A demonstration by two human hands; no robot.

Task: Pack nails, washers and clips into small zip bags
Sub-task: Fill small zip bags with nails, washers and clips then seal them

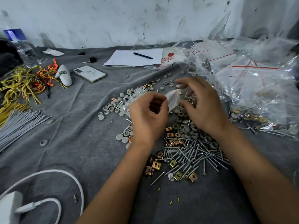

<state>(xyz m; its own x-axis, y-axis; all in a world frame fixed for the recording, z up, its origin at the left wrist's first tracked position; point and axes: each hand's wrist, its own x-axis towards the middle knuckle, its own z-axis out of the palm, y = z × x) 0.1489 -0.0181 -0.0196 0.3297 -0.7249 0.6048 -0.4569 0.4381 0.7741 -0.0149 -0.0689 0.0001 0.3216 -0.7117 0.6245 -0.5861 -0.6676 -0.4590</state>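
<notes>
Here, both hands meet above the middle of the grey cloth-covered surface [72, 130], with a small zip bag [174, 98] between them. The left hand [148, 113] has its fingers curled, thumb and forefinger pinching the bag's left edge near its red-striped top. The right hand [205, 105] hangs just right of the bag with fingers spread and loosely bent; its thumb lies close under the bag's lower edge, though whether it actually touches cannot be told.

Below and between the wrists lies a heap of nails [194, 157], silver and crossing one another, with brass-coloured clips [156, 164] scattered along its left and lower edges. Grey round washers [111, 107] spread to the left of the left hand, and more lie under and behind the right hand.

To the right, a pile of clear zip bags [252, 81] with red strips is heaped, some holding parts. Farther back lie a sheet of paper [129, 59] with a black pen [143, 55] on it, and a white phone [89, 73]. At the far left are yellow and orange wire ties [24, 81] and a bundle of grey ties [19, 123]; a white cable [61, 175] curves across the near left corner.
</notes>
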